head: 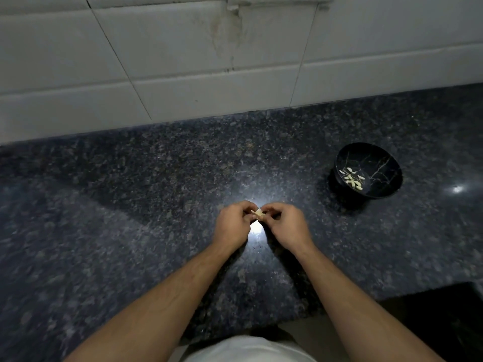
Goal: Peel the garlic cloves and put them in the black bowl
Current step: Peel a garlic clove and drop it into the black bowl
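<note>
At the centre of the frame, just below the middle, I have both hands pinched around one small pale garlic clove (258, 213), my left hand (235, 226) gripping it from the left and my right hand (283, 226) from the right, fingertips closed tight on it above the dark speckled granite desk (156, 192). The clove's long axis seems to run roughly left to right between the two grips, though it is too small to be sure. The round black marbled bowl (386, 163) sits toward the right of the frame, up and right of the hands, well apart, with several peeled cloves (352, 178) already inside. My right hand is the nearer one, so I judge it should carry the clove there once peeled.
</note>
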